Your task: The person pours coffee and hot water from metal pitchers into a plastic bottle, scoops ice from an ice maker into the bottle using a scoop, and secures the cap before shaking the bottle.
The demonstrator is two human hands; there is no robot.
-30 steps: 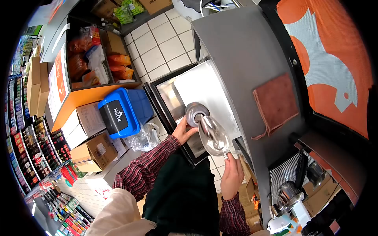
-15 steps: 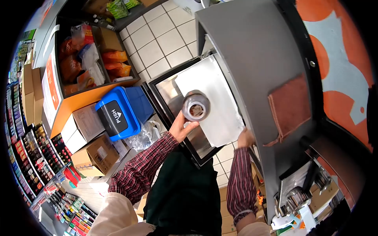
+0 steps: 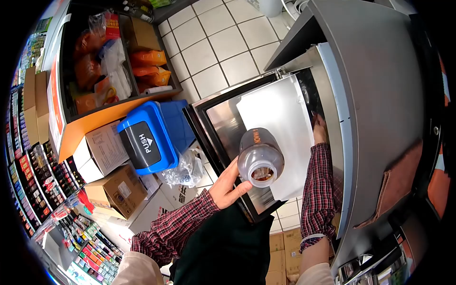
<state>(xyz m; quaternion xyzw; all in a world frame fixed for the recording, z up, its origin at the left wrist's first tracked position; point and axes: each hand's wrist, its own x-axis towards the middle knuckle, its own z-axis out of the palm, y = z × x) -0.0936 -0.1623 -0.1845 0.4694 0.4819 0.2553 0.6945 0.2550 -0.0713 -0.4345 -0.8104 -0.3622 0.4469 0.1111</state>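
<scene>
Bottle [image 3: 260, 151], one, clasped in left hand [image 3: 228, 186]; right hand [image 3: 321, 131] beside one white panel [image 3: 285, 114], its grip unclear

light was bright, fairly even; white panel [image 3: 273, 116] glared, nearly washed out. floor tiles [image 3: 213, 43] read pale. right hand [image 3: 320, 132] sat dimmer, soft-edged. dark cloth [image 3: 223, 247] lost detail. fisheye bent shelves [image 3: 29, 175] at left; corners fell black.
</scene>
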